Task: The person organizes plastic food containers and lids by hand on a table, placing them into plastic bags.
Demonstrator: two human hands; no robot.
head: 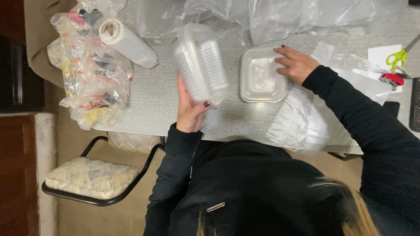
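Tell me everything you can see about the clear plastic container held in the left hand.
The clear plastic container looks like a stack of thin, ribbed, see-through trays with rounded corners. It is lifted off the grey speckled table and tilted, its long side running up and away. The left hand grips its lower end, thumb across the front. It appears empty. A second, square container lies apart on the table beside it.

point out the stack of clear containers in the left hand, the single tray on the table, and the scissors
stack of clear containers [202,64], head view, ribbed side of the stack
single tray [261,75], head view, middle of its floor
scissors [397,57], head view, green handle loop
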